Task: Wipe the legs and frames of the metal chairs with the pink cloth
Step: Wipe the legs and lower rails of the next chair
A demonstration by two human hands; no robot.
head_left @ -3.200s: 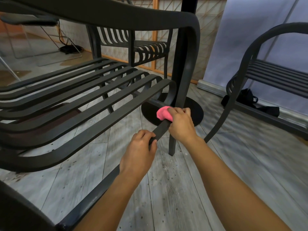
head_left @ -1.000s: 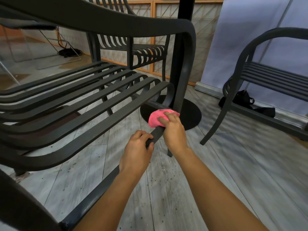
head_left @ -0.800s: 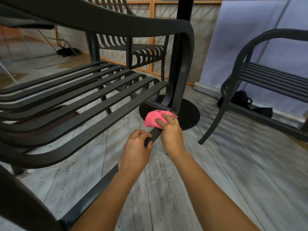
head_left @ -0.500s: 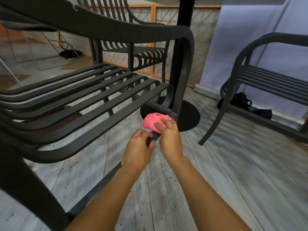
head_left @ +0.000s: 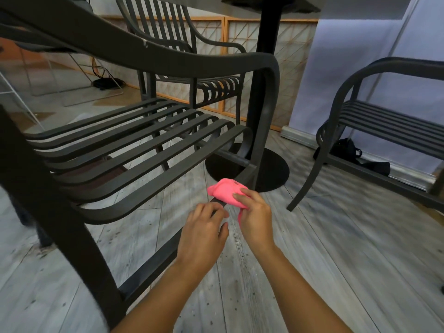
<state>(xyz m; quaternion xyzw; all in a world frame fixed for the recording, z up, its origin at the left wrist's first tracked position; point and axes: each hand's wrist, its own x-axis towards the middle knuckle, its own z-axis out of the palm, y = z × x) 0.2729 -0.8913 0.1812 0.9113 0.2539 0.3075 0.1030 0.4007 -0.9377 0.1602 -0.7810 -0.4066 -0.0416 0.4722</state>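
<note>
Head: rail (head_left: 153,260) under left hand (head_left: 203,233)

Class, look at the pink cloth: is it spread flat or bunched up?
Bunched up. The pink cloth forms a rounded wad on the dark metal chair rail, pinched by the right hand.

Pink cloth (head_left: 227,192) on the near chair's (head_left: 134,150) low side rail (head_left: 153,263)

The bunched cloth lay against the dark metal rail near the front leg (head_left: 260,131).

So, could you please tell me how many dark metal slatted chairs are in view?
3: nearest chair at left, one behind it by the screen, one at right. Others may sit out of frame.
</note>
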